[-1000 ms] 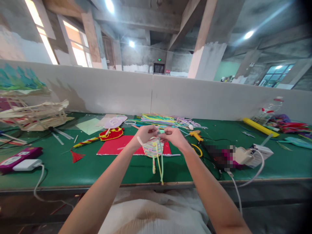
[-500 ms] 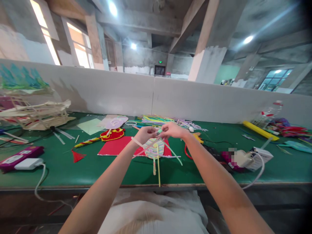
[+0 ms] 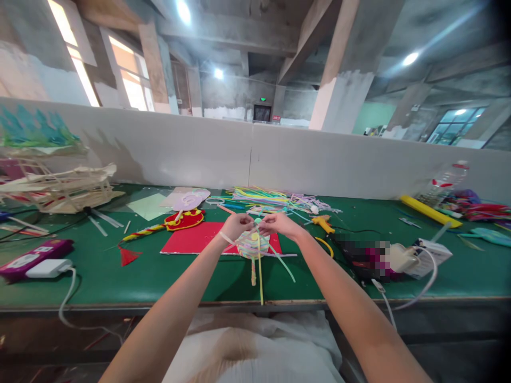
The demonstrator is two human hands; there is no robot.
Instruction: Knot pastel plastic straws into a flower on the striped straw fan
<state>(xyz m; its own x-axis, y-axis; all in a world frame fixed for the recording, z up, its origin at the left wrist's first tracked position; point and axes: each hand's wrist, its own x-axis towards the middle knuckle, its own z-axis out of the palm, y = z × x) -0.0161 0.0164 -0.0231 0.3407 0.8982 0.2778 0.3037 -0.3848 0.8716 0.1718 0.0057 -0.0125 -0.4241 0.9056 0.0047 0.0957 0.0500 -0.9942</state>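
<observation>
Over the table's middle, my left hand (image 3: pixel 238 226) and my right hand (image 3: pixel 277 224) face each other with pinched fingers. Between their fingertips is a small green round piece (image 3: pixel 257 221) with thin coloured strips. Which strip each hand grips is too small to tell. Just below lies a striped round fan shape (image 3: pixel 252 247) with a yellow dot and a short handle, partly over a red sheet (image 3: pixel 191 238). A long yellow strip (image 3: pixel 261 276) runs down toward the table's front edge.
A red and yellow fan (image 3: pixel 184 219) with a tassel lies left. Coloured strips (image 3: pixel 271 198) are piled behind. A yellow glue gun (image 3: pixel 324 224), dark cables, a white box (image 3: pixel 433 259) and a bottle (image 3: pixel 451 181) stand right. A purple power strip (image 3: pixel 38 259) sits far left.
The green piece and both hands have shifted slightly left and down. My right hand has moved left, and the glue gun and the pile of strips show more fully.
</observation>
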